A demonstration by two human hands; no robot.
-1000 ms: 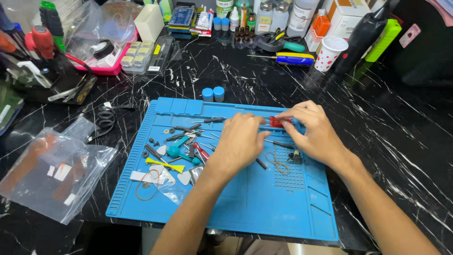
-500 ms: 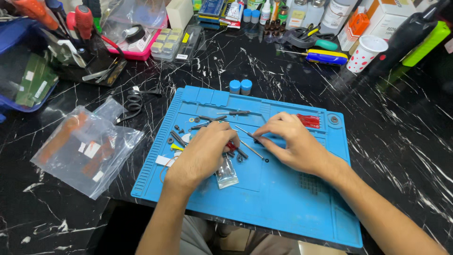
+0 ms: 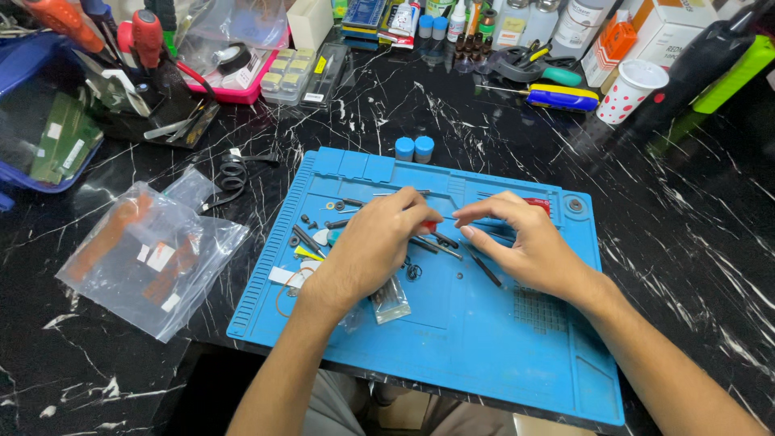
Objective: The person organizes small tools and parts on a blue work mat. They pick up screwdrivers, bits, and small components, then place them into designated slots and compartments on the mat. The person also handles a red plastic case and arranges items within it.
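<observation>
Pinching something small and red at the fingertips, the left hand point(image 3: 375, 246) hovers over the middle of the blue work mat point(image 3: 484, 347); only a sliver of the red-tipped tool point(image 3: 431, 226) shows past the thumb and forefinger, so its full shape stays hidden. The grip looks narrow and closed on it. The right hand point(image 3: 525, 246) faces it, fingers curled, tips close together just beside the left hand's; whether they hold anything I cannot tell.

By my judgement the tool is light, thin and stiff, likely slick on its shaft, best held near the tip with 2 or 3 fingertips. Loose bits under the hands look tiny and easy to scatter, so a soft, low touch suits them.

Counted on the mat: 2 round blue caps point(image 3: 414, 148) at the top edge, touching each other; 1 small clear packet point(image 3: 391, 300) below the left wrist; 1 yellow pick point(image 3: 307, 253) at the left; 1 dark little ring part point(image 3: 413, 271) between the hands. Several slim black tools point(image 3: 483, 268) lie crossed under the fingers, too overlapped to count.

Off the mat, on the black marble table point(image 3: 686, 242): 1 clear plastic bag point(image 3: 149, 258) at the left, 1 blue-and-yellow screwdriver point(image 3: 557, 98) and 1 dotted paper cup point(image 3: 630, 89) at the far right
</observation>
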